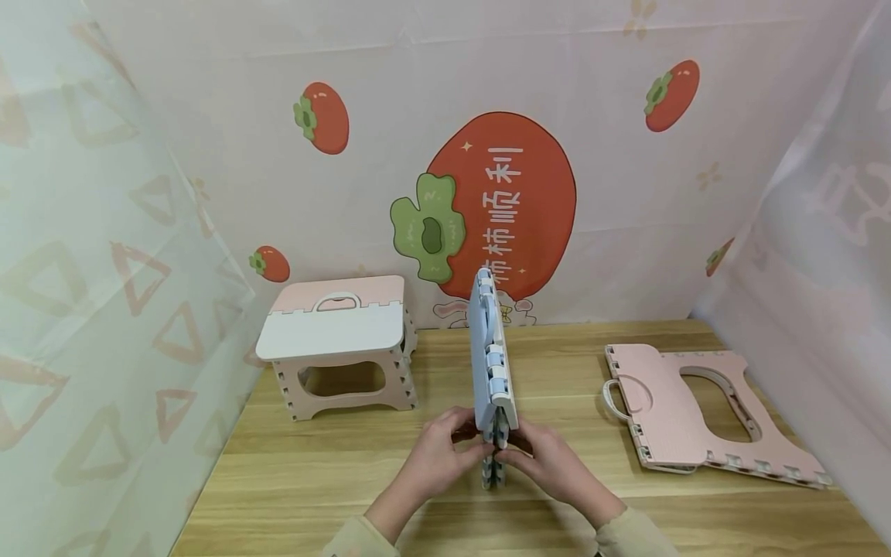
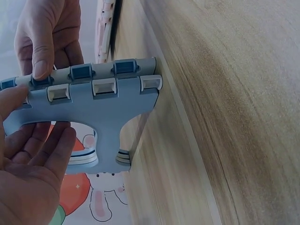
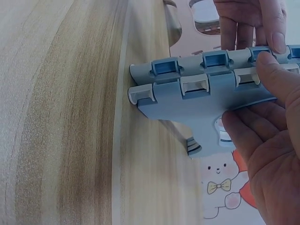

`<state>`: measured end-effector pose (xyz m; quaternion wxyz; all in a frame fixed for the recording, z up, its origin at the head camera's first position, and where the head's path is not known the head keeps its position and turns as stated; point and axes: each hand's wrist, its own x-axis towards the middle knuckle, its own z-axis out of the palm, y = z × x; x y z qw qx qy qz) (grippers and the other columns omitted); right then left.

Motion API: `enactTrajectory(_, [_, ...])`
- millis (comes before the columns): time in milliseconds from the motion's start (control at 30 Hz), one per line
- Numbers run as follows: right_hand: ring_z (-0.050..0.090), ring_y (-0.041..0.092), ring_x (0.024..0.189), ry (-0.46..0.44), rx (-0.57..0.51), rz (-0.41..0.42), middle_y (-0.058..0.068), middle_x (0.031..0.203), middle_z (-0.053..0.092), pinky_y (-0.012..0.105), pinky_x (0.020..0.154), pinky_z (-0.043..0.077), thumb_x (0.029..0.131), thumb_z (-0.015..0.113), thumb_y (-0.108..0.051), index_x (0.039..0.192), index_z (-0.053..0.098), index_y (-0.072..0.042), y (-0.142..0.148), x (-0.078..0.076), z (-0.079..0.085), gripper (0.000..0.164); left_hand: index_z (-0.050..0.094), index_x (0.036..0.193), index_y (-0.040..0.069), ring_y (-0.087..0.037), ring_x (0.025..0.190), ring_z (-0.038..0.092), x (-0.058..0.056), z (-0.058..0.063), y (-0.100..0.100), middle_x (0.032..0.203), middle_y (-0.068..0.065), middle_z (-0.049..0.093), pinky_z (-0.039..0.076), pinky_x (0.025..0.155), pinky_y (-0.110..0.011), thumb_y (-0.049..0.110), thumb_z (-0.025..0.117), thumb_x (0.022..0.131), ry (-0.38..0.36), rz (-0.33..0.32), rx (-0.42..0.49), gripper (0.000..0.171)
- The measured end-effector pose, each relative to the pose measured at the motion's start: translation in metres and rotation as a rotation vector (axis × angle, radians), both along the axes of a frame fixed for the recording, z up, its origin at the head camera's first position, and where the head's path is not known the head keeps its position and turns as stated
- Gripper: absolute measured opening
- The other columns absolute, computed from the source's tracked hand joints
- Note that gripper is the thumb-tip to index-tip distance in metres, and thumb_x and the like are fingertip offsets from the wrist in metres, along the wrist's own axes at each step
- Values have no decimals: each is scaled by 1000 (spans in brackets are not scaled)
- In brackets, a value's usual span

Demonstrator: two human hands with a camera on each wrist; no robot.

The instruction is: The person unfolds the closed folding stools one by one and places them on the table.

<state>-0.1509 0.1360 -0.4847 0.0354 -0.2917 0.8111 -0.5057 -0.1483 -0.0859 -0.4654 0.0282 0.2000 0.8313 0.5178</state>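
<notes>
A blue-and-white folding stool point(image 1: 493, 356), folded flat, is held upright on its edge at the middle of the table. My left hand point(image 1: 445, 452) grips its left side low down, fingers behind the blue leg panel point(image 2: 110, 101) at the cutout and thumb on the hinged edge. From the other side my right hand point(image 1: 546, 460) holds the second leg panel point(image 3: 187, 105), its thumb also on the hinge row. Both thumbs come close together in the head view. The carry handle point(image 1: 489, 317) shows on the upper edge of the stool.
To the left a pink-and-white folding stool point(image 1: 334, 329) stands unfolded. On the right lies a pink folding stool point(image 1: 668, 402), partly folded, its handle toward the middle. A printed cloth point(image 1: 599, 255) hangs behind the wooden table point(image 1: 278, 495), with cloth walls at both sides.
</notes>
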Motion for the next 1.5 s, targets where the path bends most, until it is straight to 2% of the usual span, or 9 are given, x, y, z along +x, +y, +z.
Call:
enactTrajectory(300, [64,34,124,2,10,-21,18,139,63,37,102,54,97,69,-24,144,55,-4,2,1,-2,53,67,128,8,-22,110,69,-1,0,-1,122,-4,68,57,96,-29,21,81,89,-2,4,1,43])
enactTrajectory(700, [68,33,116,49,45,-67,20,132,67,36,95,58,96,70,-24,140,58,-2,5,1,-4,51,67,127,7,-25,111,69,-1,1,-3,121,-4,67,57,96,-29,17,81,88,-14,5,24,43])
enactTrajectory(1133, [68,36,116,38,47,-78,22,131,67,39,94,59,95,72,-18,140,57,1,5,2,-3,51,67,125,7,-27,109,69,0,2,-8,118,-6,67,58,96,-36,17,80,89,9,9,23,39])
enactTrajectory(1333, [68,36,116,36,42,-86,23,132,66,37,93,59,96,71,-22,142,55,2,7,2,-4,55,66,127,8,-27,112,69,-1,3,-10,120,-6,67,58,96,-34,18,80,90,-12,12,13,41])
enactTrajectory(1500, [67,38,117,42,22,-79,25,133,64,36,93,59,95,72,-17,143,54,4,7,2,-4,55,65,130,9,-27,113,68,-1,4,-11,123,-5,66,57,97,-32,19,79,90,-33,15,6,43])
